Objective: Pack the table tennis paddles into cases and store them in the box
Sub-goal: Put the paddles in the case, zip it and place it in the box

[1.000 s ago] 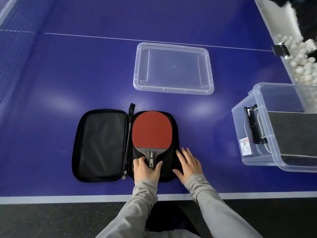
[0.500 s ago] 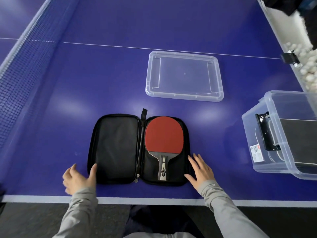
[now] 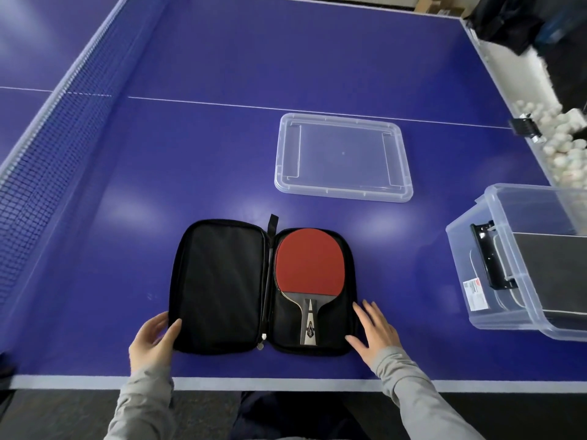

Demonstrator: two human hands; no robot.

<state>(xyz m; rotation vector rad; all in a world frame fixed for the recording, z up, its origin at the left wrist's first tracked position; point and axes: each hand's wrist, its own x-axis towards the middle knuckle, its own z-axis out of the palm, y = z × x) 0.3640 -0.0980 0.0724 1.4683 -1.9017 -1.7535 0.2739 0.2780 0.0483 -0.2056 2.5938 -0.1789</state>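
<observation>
At the far left the net (image 3: 47, 147) is seen running along the blue table (image 3: 222, 74); nearer, the left hand (image 3: 149, 339) is placed at the lower left corner of the open case (image 3: 219, 287), its thumb laid over the edge of the empty flap and its fingers beside or beneath that edge, so that the flap is lightly pinched rather than firmly gripped; whether the fingers reach under the fabric cannot be told. The zipper pull (image 3: 261, 344) is seen at the near end of the spine, and a strap loop (image 3: 272, 224) at the far end. In the right half of the case the paddle (image 3: 306, 274) is laid flat, red rubber upward, handle toward the person. The right hand (image 3: 373, 333) is rested just beside the case's right edge, fingers straight and spread, nothing being held.

Beyond the case a clear lid (image 3: 343, 158) is lying well apart from it; at the right a clear box (image 3: 470, 265) is standing with dark cases already inside; loose white balls (image 3: 559, 144) are seen in a tray at the table's far right edge.

The folding-over of the flap is judged to be the step in hand. The paddle could be shifted if the flap is swung over too briskly, since the right half is steadied only from the side; the zipper could then be snagged on the rubber's rim or the handle; the strap loop could also be caught in the teeth at the far end.
</observation>
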